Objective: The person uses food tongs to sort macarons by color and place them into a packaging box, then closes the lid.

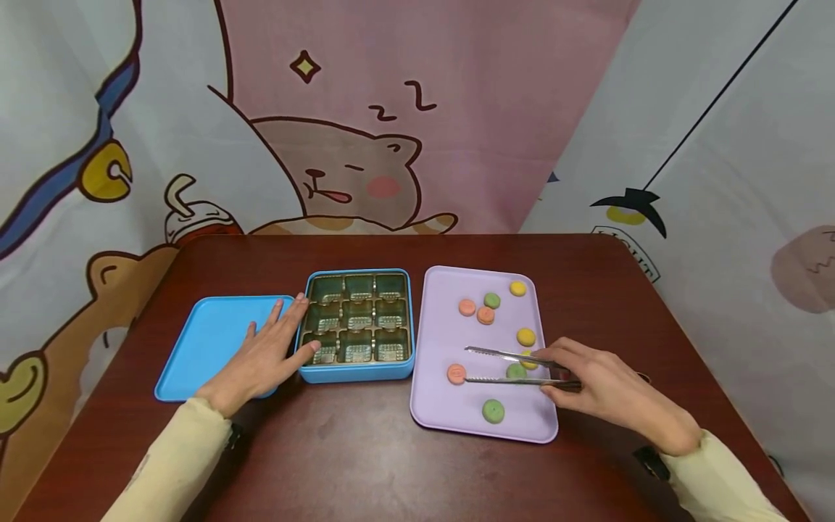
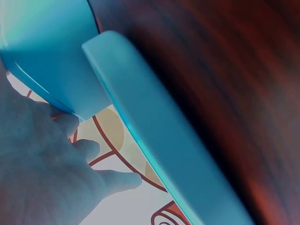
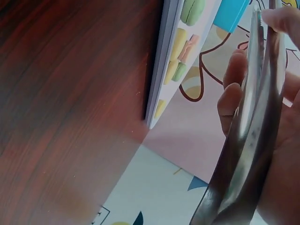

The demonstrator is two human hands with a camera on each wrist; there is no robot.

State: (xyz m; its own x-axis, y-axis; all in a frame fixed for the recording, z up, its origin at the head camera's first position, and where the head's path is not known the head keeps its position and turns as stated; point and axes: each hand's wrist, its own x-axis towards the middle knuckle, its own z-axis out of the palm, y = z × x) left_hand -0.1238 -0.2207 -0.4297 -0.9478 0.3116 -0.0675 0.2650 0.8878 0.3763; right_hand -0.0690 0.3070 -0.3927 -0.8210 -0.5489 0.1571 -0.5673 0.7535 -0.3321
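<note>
Metal tongs [image 3: 262, 126] between right fingers [image 3: 231, 101], over tray [image 1: 443, 319]

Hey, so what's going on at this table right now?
A person's right hand grips open silver metal tongs over a lilac rectangular tray of small round yellow, green and pink macarons. The left hand rests at the edge of a blue rectangular box whose nine gold compartments look empty. A flat, blue rectangular lid lies beside it.
</note>
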